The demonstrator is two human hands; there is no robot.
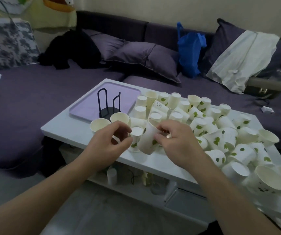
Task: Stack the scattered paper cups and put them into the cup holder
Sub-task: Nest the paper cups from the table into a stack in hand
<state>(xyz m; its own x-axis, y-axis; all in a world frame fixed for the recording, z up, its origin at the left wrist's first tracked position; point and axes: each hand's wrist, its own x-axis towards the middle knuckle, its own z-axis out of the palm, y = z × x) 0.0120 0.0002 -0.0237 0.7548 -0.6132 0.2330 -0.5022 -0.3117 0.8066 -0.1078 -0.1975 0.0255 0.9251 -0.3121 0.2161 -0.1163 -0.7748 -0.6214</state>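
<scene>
Several white paper cups with green leaf prints [209,128] lie scattered over the white table [153,163], some upright, some upside down, some on their sides. My right hand [175,141] grips a tilted cup [147,141] by its rim. My left hand [109,141] curls its fingers against an upside-down cup [135,138] right beside it. The black wire cup holder [108,106] stands empty on a lilac tray [92,102] at the table's far left. Two upright cups [100,125] sit just in front of the tray.
A purple sofa [34,92] wraps around the table, with cushions, a blue bag [189,51], a black garment and a white cloth on it. Under the tabletop a shelf holds small bottles [111,175]. More cups crowd the table's right edge [268,180].
</scene>
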